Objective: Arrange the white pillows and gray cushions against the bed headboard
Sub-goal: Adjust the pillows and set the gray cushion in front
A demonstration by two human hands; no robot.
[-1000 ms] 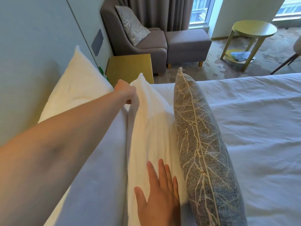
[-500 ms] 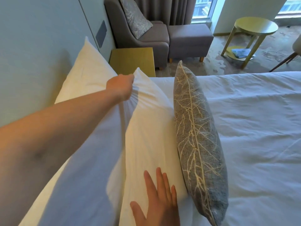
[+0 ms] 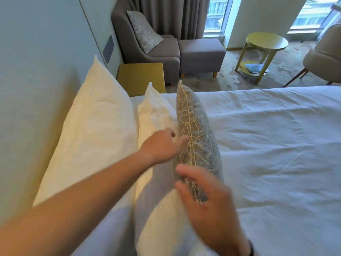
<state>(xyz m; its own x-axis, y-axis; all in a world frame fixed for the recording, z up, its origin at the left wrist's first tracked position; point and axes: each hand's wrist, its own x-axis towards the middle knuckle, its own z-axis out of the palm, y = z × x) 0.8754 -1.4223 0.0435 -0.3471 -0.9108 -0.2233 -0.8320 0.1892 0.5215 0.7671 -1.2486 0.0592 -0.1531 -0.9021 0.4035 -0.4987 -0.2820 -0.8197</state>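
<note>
left hand (image 3: 162,144) reaches over the front white pillow (image 3: 156,115); its fingers are extended and touch the near face of the gray cushion (image 3: 198,130) at the top seam, gripping nothing that can be seen. right hand (image 3: 208,204) is blurred, fingers spread and relaxed, held over the lower part of the same cushion; contact cannot be confirmed.

the cushion stands on edge on the white bed cover (image 3: 273,145), leaning against the front white pillow. that pillow leans on the rear white pillow (image 3: 97,122), which rests against the headboard (image 3: 36,74). all three are stacked in a row, touching.

assessment: the step in hand appears to be squaring up the cushion in front of the pillows. the next move likely calls for both hands to take the cushion by its edges and set it upright and centred. a second patterned cushion (image 3: 144,31) sits on the armchair (image 3: 147,50), well apart.
</note>
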